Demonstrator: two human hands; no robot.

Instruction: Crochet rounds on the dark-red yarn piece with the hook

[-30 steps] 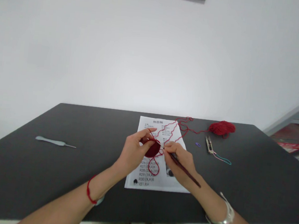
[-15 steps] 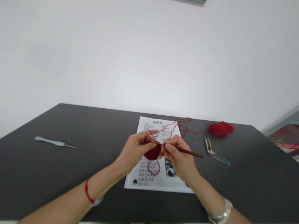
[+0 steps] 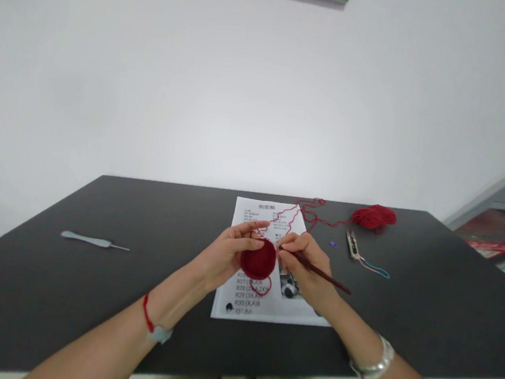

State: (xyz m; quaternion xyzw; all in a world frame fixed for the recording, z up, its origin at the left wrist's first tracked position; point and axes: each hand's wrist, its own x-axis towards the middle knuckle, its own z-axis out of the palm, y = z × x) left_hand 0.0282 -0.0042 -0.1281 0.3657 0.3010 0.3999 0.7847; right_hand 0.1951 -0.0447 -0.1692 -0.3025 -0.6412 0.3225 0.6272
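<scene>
A round dark red crochet piece (image 3: 258, 260) is pinched at its left and upper edge by my left hand (image 3: 231, 248). Red yarn (image 3: 259, 230) passes by the raised index finger of that hand. My right hand (image 3: 305, 267) is closed on a dark red-brown crochet hook (image 3: 324, 275), its handle slanting down to the right. The hook's tip is beside the piece's right edge; whether it touches cannot be made out. A loop of red yarn (image 3: 265, 288) hangs below the piece, over the printed pattern sheet (image 3: 224, 297).
A ball of red yarn (image 3: 372, 216) lies at the back right, its strand running to my hands. Near it are thread snips (image 3: 352, 245) with a blue cord and a small purple clip (image 3: 333, 244). A grey-handled hook (image 3: 91, 240) lies left on the black table (image 3: 37, 288).
The crochet piece has turned so its round face shows more fully. My right hand has tilted the hook, its handle end dropping, and its tip has drawn away from the top edge.
</scene>
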